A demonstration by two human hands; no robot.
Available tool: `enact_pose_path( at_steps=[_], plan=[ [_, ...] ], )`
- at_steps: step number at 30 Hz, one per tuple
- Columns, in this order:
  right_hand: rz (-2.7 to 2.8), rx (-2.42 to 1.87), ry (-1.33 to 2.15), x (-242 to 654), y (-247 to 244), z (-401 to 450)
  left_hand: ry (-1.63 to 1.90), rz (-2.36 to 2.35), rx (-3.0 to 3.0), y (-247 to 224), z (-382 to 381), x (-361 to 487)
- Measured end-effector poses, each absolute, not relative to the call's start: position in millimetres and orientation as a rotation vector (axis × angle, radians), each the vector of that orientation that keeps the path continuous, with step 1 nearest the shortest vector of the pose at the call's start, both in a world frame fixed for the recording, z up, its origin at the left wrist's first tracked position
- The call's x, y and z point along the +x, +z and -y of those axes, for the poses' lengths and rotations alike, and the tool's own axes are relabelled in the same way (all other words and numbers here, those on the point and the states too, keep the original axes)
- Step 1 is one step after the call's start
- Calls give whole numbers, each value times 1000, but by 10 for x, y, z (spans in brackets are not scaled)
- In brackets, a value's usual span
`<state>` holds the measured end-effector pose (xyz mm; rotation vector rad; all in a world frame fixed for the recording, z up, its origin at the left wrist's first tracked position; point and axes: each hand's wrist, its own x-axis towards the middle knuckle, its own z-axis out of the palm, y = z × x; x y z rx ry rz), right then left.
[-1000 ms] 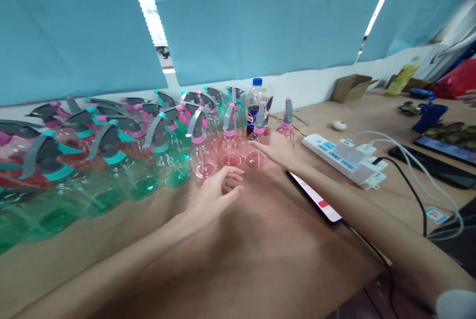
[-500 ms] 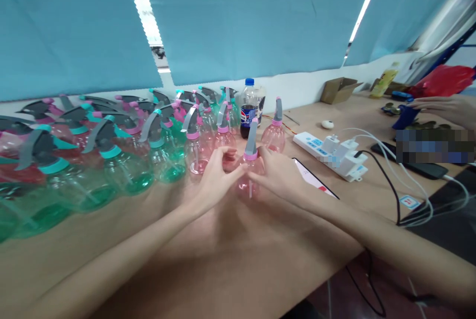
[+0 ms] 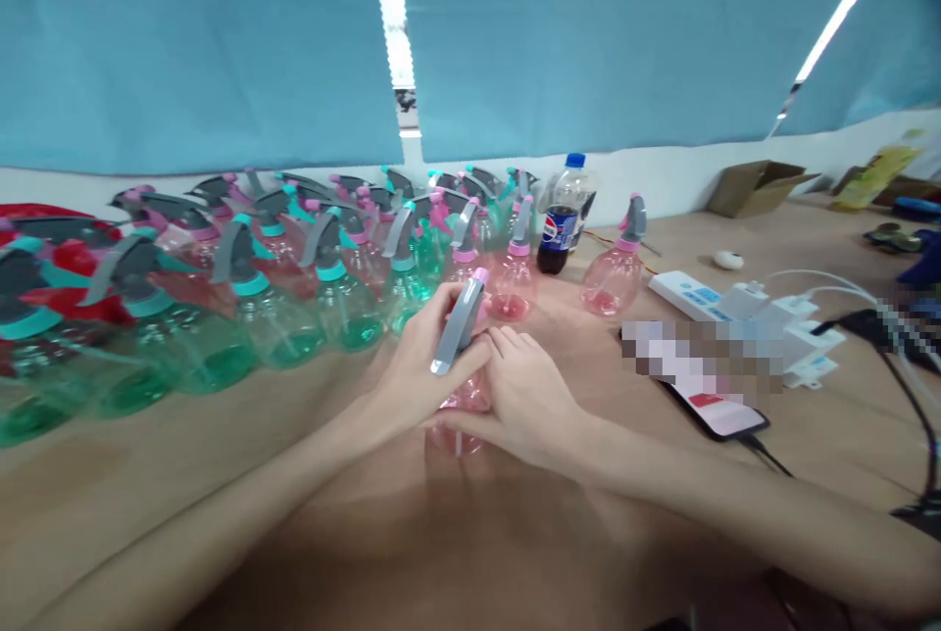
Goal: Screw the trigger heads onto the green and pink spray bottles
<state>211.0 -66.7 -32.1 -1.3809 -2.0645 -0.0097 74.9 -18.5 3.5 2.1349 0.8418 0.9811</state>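
Left hand point(image 3: 419, 362): fingers clamped about the neck of a pink spray bottle point(image 3: 471, 392), some fingertips hidden. Right hand point(image 3: 533, 401): fingers closed around its body, likely steadying it. Bottle located centrally between both palms, trigger lever point(image 3: 457, 327) towards seven o'clock. Green spray bottles point(image 3: 283, 332) line ten o'clock, presumably ranked for order. Another pink bottle point(image 3: 610, 280) stands apart at two; phone point(image 3: 724, 415) at three, cable attached, probably charging.

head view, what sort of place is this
Likely a workshop or workroom, though the view doesn't settle it: many similar spray bottles stand crowded on a long table, which also bears a power strip with white adapters plugged in.
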Motion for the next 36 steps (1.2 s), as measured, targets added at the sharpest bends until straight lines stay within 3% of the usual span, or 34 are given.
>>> enact_pose_path(
  at_steps=[10, 16, 26, 36],
  plan=[
    [2266, -1000, 379, 1638, -329, 569, 1069, -876, 1992, 20, 281, 102],
    [2399, -1060, 489, 1893, -490, 439, 1132, -944, 2083, 17, 251, 22],
    [2302, -1319, 427, 2559, -971, 349, 1148, -926, 2173, 63, 114, 79],
    [2302, -1297, 382, 2587, -1046, 358, 1099, -865, 2159, 47, -16, 111]
  ],
)
